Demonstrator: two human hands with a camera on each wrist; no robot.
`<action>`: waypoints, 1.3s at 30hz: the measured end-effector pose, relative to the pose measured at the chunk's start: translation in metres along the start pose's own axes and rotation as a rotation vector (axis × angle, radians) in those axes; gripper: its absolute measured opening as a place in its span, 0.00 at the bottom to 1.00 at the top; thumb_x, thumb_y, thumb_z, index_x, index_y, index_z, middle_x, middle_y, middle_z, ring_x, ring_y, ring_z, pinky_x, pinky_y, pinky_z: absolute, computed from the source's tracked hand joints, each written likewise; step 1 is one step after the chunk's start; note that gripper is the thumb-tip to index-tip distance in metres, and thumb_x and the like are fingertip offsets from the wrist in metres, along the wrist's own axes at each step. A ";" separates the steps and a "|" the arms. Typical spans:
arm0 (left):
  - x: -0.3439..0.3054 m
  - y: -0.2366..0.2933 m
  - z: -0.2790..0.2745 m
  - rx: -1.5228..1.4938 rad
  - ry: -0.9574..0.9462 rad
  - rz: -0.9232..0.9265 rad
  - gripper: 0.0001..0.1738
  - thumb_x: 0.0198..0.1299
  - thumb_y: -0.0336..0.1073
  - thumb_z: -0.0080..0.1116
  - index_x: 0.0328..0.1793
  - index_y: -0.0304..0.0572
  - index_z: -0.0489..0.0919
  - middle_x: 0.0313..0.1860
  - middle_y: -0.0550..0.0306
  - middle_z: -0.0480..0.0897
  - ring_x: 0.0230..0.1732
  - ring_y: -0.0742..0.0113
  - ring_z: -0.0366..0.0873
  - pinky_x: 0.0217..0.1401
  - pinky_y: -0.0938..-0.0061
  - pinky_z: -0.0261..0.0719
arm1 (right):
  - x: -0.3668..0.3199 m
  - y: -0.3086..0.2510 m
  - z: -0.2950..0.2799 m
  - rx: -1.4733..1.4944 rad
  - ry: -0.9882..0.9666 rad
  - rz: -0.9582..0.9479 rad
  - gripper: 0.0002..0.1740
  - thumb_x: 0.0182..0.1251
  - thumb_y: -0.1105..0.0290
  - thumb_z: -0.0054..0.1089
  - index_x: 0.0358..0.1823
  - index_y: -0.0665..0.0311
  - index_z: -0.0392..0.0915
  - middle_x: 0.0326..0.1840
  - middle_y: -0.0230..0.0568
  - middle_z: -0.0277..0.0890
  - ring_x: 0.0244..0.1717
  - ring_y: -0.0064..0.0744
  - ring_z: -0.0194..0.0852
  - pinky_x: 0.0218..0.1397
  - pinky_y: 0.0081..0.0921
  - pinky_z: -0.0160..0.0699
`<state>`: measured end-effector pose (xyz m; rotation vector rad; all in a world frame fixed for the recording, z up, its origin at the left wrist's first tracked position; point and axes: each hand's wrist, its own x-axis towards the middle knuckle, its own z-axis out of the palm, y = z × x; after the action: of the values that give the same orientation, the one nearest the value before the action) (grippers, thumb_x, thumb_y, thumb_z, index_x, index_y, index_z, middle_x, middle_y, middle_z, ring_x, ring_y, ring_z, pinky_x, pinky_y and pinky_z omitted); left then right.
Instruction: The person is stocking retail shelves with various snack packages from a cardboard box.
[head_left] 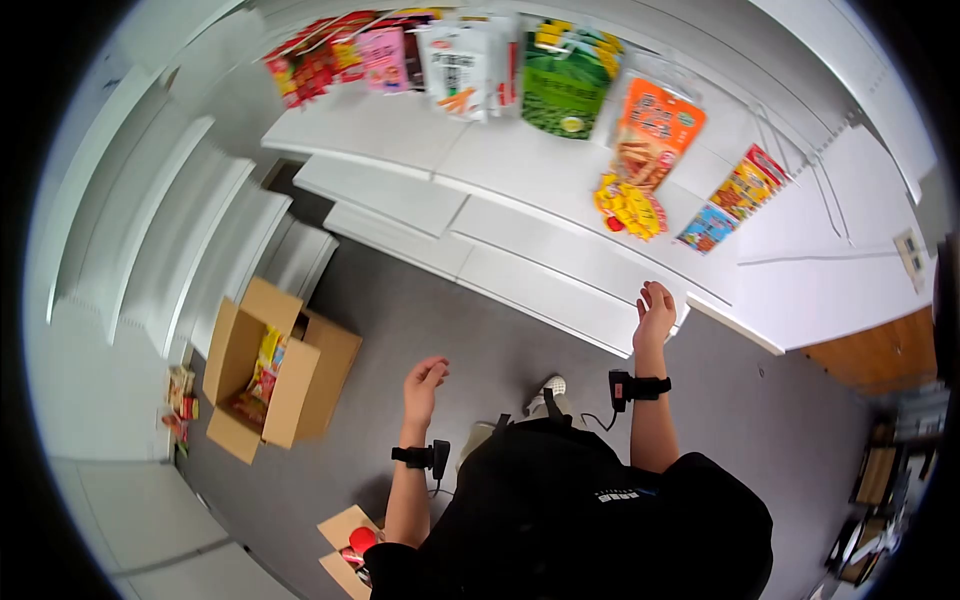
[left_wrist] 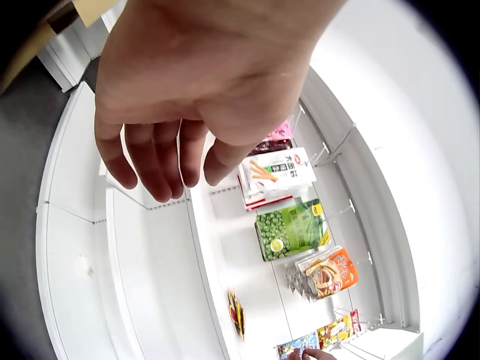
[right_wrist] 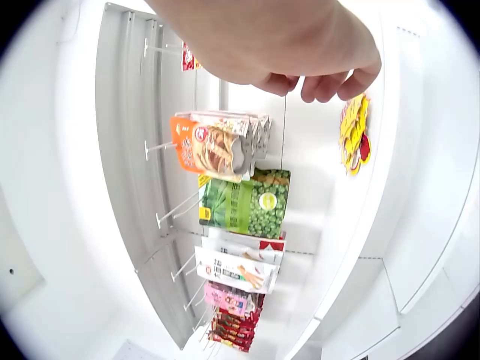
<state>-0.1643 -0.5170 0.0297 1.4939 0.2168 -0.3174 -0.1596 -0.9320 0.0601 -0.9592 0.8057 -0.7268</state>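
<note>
My left hand (head_left: pixel 424 392) hangs over the grey floor in front of the shelf unit, its fingers loosely bent around nothing. In the left wrist view those fingers (left_wrist: pixel 159 157) show bare, with the shelf behind them. The right hand (head_left: pixel 655 316) is raised near the front edge of the lower shelves, also holding nothing. Closest to it on the upper shelf lie some small yellow packets (head_left: pixel 630 208) and a strip of yellow and blue packets (head_left: pixel 733 200). An orange snack pouch (head_left: pixel 657 128) hangs behind the yellow packets.
Along the shelf hang a green pea pouch (head_left: pixel 568 80), white pouches (head_left: pixel 458 70), a pink pouch (head_left: pixel 382 60) and red packets (head_left: pixel 312 72). An open cardboard box (head_left: pixel 325 375) with snack bags stands on the floor at left; a smaller box (head_left: pixel 345 525) sits by my left elbow.
</note>
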 end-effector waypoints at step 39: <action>-0.104 0.001 -0.307 -0.299 0.936 -0.085 0.15 0.63 0.40 0.55 0.48 0.38 0.80 0.45 0.59 0.82 0.43 0.73 0.78 0.48 0.77 0.72 | -0.250 0.232 0.392 -0.318 -0.902 0.516 0.11 0.62 0.66 0.58 0.45 0.60 0.75 0.44 0.33 0.78 0.44 0.24 0.72 0.47 0.25 0.68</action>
<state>-0.2458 -0.2038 0.0445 1.2402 1.0255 0.3627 0.0851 -0.4735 0.0506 -1.1547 0.3244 0.3059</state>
